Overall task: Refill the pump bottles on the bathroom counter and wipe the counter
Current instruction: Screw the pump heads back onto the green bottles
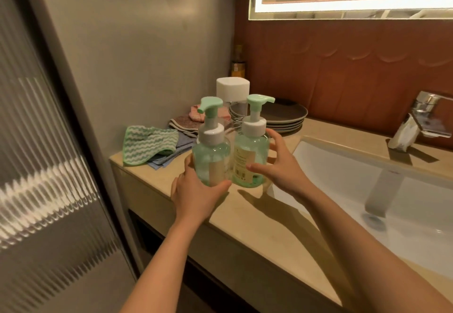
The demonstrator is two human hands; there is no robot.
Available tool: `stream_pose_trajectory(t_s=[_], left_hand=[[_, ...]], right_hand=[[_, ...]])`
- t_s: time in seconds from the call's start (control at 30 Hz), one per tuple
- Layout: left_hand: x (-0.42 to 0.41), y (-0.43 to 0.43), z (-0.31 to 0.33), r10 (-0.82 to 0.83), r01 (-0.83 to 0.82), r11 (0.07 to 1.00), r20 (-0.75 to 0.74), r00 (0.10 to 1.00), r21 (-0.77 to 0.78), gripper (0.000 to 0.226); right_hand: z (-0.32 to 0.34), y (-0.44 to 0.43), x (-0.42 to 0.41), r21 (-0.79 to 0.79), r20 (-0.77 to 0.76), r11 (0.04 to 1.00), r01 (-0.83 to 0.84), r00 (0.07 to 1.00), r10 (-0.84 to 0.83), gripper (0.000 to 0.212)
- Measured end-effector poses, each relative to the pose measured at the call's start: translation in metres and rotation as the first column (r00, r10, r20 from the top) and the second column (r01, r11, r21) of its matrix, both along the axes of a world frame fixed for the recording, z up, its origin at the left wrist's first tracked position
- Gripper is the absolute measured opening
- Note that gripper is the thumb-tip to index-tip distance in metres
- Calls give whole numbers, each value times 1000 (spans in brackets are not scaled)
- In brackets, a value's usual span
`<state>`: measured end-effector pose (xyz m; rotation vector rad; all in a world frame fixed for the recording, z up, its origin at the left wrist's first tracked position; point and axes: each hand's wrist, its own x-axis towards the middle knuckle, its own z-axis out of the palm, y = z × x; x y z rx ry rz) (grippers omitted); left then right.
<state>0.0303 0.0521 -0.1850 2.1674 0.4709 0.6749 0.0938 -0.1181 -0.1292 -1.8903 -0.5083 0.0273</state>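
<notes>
Two clear green pump bottles with mint pump heads stand side by side over the beige counter (247, 217). My left hand (196, 195) grips the left bottle (212, 155) round its lower body, thumb across the front. My right hand (279, 165) is at the right bottle (250, 155), thumb by its barcode label and fingers spread round its right side. Both bottles stand upright; I cannot tell whether their bases touch the counter. Folded cloths, a green-and-white one (149, 144) on top, lie behind them to the left.
A white container (232, 89), a stack of dark plates (284, 117) and more folded cloths (183, 124) crowd the back left corner. The white sink basin (343, 178) with a chrome tap (421, 119) lies right. A ribbed glass door (44, 165) stands left.
</notes>
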Motion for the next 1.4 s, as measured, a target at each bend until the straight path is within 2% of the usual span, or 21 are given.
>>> stream_pose_trajectory(t_s=[0.17, 0.4, 0.53, 0.67, 0.73, 0.8, 0.9, 0.97, 1.03, 1.23, 1.4], left_hand=[[18, 18, -3, 7, -6, 1000, -30, 1000, 17, 104], [32, 33, 2, -1, 13, 994, -106, 994, 113, 100], [33, 39, 6, 11, 36, 964, -174, 985, 264, 97], [32, 46, 5, 9, 122, 922, -336, 942, 368, 111], [28, 47, 2, -11, 127, 938, -342, 940, 321, 122], [22, 41, 1, -9, 80, 962, -264, 964, 262, 129], [7, 22, 1, -14, 17, 992, -26, 1000, 127, 115], [-2, 5, 2, -41, 40, 999, 123, 992, 9, 103], [-9, -9, 1, -65, 74, 996, 190, 980, -42, 99], [-10, -18, 5, -163, 171, 980, 86, 983, -100, 102], [-5, -2, 8, -213, 211, 976, -20, 977, -54, 106]], right_hand=[[-4, 5, 5, -74, 93, 993, 88, 992, -81, 95], [-9, 15, 6, -156, 193, 978, 138, 975, -107, 90], [-12, 25, 1, -171, 234, 973, 155, 966, -113, 89], [-12, 30, 0, -177, 247, 967, 184, 959, -137, 88], [-12, 31, 0, -185, 251, 963, 198, 957, -148, 88], [-13, 31, -1, -186, 255, 960, 210, 954, -160, 88], [-15, 34, -2, -191, 270, 954, 231, 947, -175, 89], [-17, 36, -2, -193, 290, 949, 251, 938, -189, 88], [-19, 39, -3, -196, 315, 941, 276, 927, -206, 87], [-24, 46, -3, -197, 353, 929, 314, 906, -232, 84], [-25, 49, -4, -201, 327, 926, 320, 913, -244, 84]])
